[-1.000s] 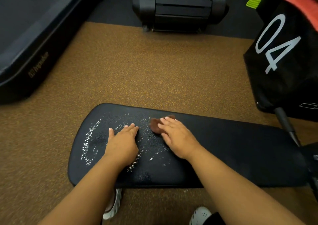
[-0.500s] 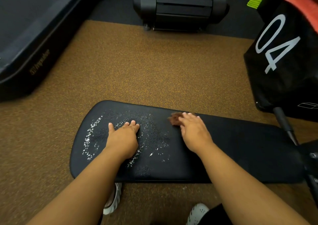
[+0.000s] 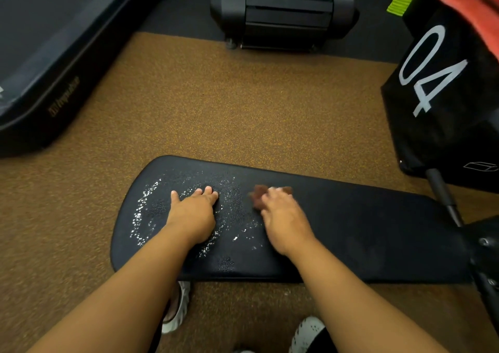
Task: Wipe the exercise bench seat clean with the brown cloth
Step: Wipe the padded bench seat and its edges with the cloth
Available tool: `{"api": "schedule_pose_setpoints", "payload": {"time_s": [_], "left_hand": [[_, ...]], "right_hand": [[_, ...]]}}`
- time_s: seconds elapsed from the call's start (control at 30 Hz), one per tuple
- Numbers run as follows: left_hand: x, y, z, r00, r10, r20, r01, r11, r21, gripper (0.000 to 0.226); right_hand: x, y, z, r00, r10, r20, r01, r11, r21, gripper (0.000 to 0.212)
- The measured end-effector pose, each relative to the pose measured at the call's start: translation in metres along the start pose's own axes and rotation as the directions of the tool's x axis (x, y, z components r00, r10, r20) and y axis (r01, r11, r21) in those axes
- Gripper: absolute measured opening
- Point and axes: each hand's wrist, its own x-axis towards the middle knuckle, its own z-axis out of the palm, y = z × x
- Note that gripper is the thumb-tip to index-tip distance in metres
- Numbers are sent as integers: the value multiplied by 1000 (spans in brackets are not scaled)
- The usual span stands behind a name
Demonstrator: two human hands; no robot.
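Wiping in progress on black padded bench seat (image 3: 351,231), lying left-to-right across speckled brown floor (image 3: 216,109). Right hand (image 3: 283,217) pressing brown cloth (image 3: 260,195) flat onto seat near its far edge, about mid-length; fingers bunched over cloth, motion-blurred, exact grip not resolvable. Left hand (image 3: 193,212) flat on seat, palm down, fingers together and thumb out — bracing, holding nothing. White droplets (image 3: 143,212) scattered in an arc around and left of left hand, plus a patch between the two hands; seat right of cloth looks dull and dry.

Judgement: wet zone mostly unwiped. To do well — sweep cloth leftward in overlapping passes from far edge to near edge, firm even pressure, whole palm on cloth rather than fingertips. Lift left hand before cloth arrives, else a wet patch remains beneath. Refold cloth once saturated to avoid smearing.
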Motion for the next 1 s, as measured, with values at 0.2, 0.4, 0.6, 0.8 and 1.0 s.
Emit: {"api": "schedule_pose_setpoints", "payload": {"time_s": [0.2, 0.4, 0.6, 0.8, 1.0], "left_hand": [[0, -3, 1, 1000, 15, -8, -15, 999, 48, 73], [1, -1, 2, 1000, 14, -6, -14, 997, 70, 71], [1, -3, 0, 1000, 25, 5, -26, 998, 65, 72], [1, -1, 0, 1000, 21, 3, -21, 996, 82, 70], [-1, -3, -3, 1000, 24, 13, -25, 997, 76, 71]], "right_hand": [[-37, 30, -9, 971, -236, 41, 236, 972, 3, 36], [-31, -20, 15, 995, -104, -2, 104, 993, -51, 41], [-64, 24, 2, 953, -301, 44, 304, 940, -155, 42], [-50, -20, 18, 999, -48, 1, 47, 994, -98, 43], [-95, 11, 13, 922, -378, 81, 385, 916, -111, 42]]}}
